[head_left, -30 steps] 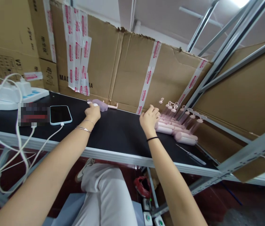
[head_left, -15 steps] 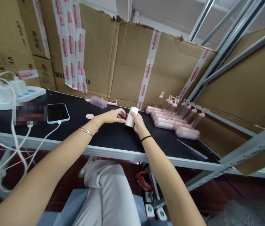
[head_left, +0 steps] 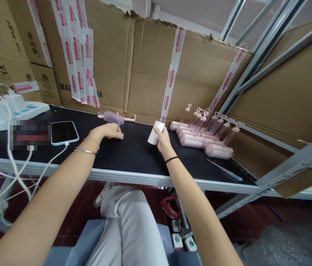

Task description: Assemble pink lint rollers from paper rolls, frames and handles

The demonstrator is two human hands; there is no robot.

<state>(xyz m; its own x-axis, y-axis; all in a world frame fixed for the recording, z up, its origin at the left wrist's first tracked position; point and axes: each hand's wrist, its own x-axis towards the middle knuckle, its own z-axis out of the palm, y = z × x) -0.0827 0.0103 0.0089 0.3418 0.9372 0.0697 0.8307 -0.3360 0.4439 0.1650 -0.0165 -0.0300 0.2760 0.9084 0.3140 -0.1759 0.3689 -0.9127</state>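
My right hand (head_left: 164, 140) grips a white cylinder (head_left: 155, 134), tilted a little, above the black tabletop (head_left: 136, 159). To the left, my left hand (head_left: 112, 131) rests low over the tabletop with its fingers curled together. Whatever those fingers hold, if anything, is hidden; the small pink disc that lay around there is out of sight behind the hand. Just beyond my left hand lies a translucent lilac plastic part (head_left: 113, 118), with a thin pink piece (head_left: 129, 119) sticking out at its right end.
Several pink cylinders (head_left: 191, 140) with clear tubes and heart-shaped loops lie to the right. A screwdriver (head_left: 225, 170) lies near the front edge. On the left are a phone (head_left: 64, 132) on a cable and a power strip (head_left: 34, 110). Cardboard (head_left: 147, 70) walls the back.
My left hand has moved left, away from the white cylinder, and its fingers have curled. The pink disc is now covered. My right hand still holds the cylinder, now tilted more.
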